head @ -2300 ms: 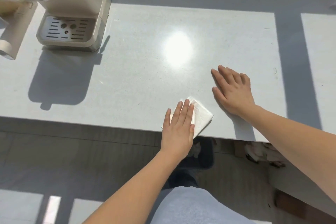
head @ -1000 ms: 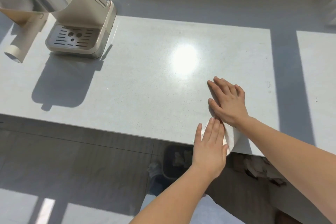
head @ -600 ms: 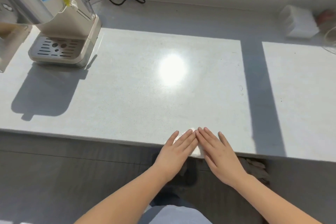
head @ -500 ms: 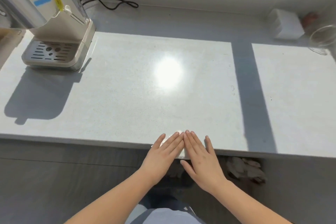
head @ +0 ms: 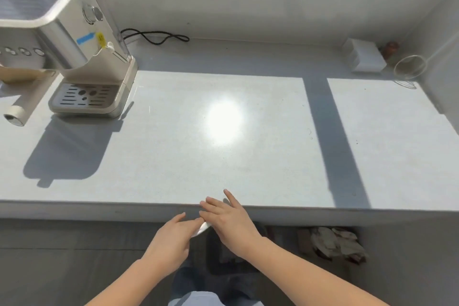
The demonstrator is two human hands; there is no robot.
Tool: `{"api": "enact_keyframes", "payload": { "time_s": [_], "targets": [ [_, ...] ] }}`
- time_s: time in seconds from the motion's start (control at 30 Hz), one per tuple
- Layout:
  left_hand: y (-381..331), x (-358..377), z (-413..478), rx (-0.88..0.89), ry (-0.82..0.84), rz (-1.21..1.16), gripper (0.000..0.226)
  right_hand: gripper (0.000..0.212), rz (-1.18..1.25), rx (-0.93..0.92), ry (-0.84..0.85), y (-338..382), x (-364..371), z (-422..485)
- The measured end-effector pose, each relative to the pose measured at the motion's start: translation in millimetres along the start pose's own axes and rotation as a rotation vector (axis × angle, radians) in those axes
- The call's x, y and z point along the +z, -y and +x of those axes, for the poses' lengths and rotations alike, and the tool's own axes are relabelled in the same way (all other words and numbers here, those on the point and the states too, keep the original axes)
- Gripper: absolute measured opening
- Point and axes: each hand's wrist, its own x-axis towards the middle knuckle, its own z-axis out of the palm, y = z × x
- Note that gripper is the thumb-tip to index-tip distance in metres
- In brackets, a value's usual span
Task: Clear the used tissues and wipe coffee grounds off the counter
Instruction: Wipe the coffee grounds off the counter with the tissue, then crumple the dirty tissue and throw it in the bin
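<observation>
The tissue (head: 202, 228) has slid off the table (head: 173, 156) edge; the left hand (head: 171, 241) now grips it above the dark bin (head: 216, 261), the right hand (head: 229, 218) straight-fingered beside it, so this swipe looks finished

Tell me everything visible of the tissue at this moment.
Only a small white sliver of the tissue shows, thin and curved. It is off the counter, just below its front edge, between the left hand, whose fingers cover most of it, and the straight-fingered right hand. The grip itself is hidden.
</observation>
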Motion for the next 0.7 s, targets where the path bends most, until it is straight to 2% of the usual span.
{"api": "enact_keyframes", "payload": {
  "time_s": [0.03, 0.1, 0.2, 0.3, 0.37, 0.43, 0.53, 0.6, 0.7],
  "targets": [
    [-2, 0, -1, 0.007, 0.057, -0.029, 0.067, 0.039, 0.016, -0.02, 0.031, -3, -2, -5],
    [-9, -3, 3, 0.064, 0.052, -0.136, 0.064, 0.035, 0.141, 0.035, 0.031, -6, -9, -15],
    [-22, -18, 19, 0.085, 0.046, -0.366, 0.049, 0.042, 0.4, 0.3, 0.0, -5, -29, -18],
    [-34, -36, 47, 0.048, 0.076, -0.523, 0.025, 0.021, 0.433, 0.563, -0.223, -7, -46, -9],
    [-40, -48, 66, 0.008, 0.114, -0.664, 0.022, 0.017, 0.423, 0.733, -0.379, -10, -52, 0],
    [-47, -58, 78, -0.031, 0.112, -0.82, 0.025, 0.019, 0.464, 0.842, -0.498, -8, -54, 12],
    [-51, -64, 84, -0.155, 0.125, -0.99, 0.032, 0.017, 0.694, 0.91, -0.6, 2, -54, 30],
    [-43, -65, 84, -0.263, 0.295, -1.226, 0.034, 0.024, 0.837, 0.908, -0.545, 11, -50, 35],
    [-18, -69, 83, -0.237, 0.574, -1.478, 0.063, 0.045, 0.959, 0.826, -0.435, 33, -37, 35]
  ]
}}
